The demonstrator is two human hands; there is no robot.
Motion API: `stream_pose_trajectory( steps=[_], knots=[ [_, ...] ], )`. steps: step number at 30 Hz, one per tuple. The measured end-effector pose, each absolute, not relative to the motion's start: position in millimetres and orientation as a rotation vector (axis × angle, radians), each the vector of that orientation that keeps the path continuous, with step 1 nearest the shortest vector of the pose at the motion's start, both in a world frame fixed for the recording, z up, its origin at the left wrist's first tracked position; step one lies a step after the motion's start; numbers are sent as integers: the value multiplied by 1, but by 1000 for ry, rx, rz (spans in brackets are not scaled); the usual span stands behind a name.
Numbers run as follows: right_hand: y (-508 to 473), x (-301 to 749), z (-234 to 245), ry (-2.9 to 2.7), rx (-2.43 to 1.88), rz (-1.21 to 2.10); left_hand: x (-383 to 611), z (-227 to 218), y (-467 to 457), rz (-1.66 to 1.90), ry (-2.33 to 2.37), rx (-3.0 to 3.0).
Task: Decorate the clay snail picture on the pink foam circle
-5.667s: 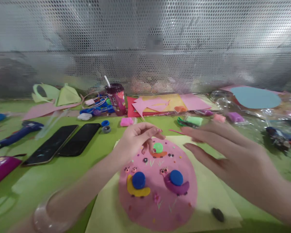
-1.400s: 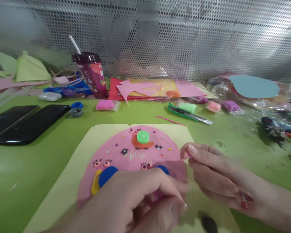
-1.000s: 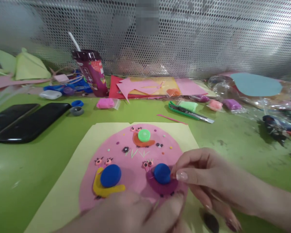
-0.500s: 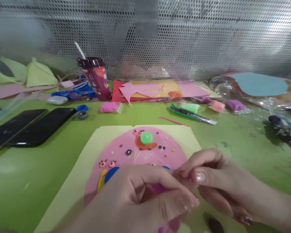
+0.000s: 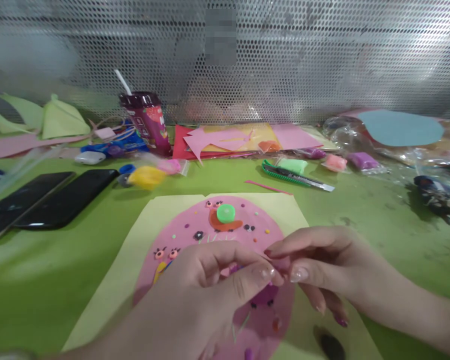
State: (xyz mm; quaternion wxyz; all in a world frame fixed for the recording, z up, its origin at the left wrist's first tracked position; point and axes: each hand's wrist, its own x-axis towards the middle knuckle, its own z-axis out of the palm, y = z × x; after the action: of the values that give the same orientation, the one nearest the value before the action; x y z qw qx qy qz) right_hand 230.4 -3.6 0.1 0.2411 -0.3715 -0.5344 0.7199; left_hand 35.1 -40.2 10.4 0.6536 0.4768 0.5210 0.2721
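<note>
A green tabletop (image 5: 90, 260) is backed by a perforated metal panel (image 5: 303, 60), from which light is thrown back at the upper right. Along the far edge, a dark-lidded cup (image 5: 150, 122) with a straw is seen left of stacked coloured paper (image 5: 228, 140). Two black phones (image 5: 69, 197) are laid at the left, a blurred yellow shape (image 5: 147, 177) is seen near them, and a utility knife (image 5: 298, 176) is placed beyond the work.

A pale yellow sheet (image 5: 129, 260) is overlaid by a pink disc (image 5: 258, 325), decorated with an orange snail (image 5: 225, 225) whose shell is a green cap (image 5: 225, 213). The disc lies beneath and beyond the left hand (image 5: 206, 290), by which its middle is partly covered; the right hand (image 5: 341, 270) is held over its right edge. The left hand is half curled, thumb and forefinger brought close; the right hand's fingers are loosely bent, tips meeting the left's. Whether anything is pinched there cannot be told.
</note>
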Motion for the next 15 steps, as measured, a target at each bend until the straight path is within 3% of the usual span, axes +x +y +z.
stream_pose_trajectory(
  steps=[15],
  knots=[
    [-2, 234, 2, -1882, -961, 1693, 34, 12, -39, 553, 1156, 1064]
  ],
)
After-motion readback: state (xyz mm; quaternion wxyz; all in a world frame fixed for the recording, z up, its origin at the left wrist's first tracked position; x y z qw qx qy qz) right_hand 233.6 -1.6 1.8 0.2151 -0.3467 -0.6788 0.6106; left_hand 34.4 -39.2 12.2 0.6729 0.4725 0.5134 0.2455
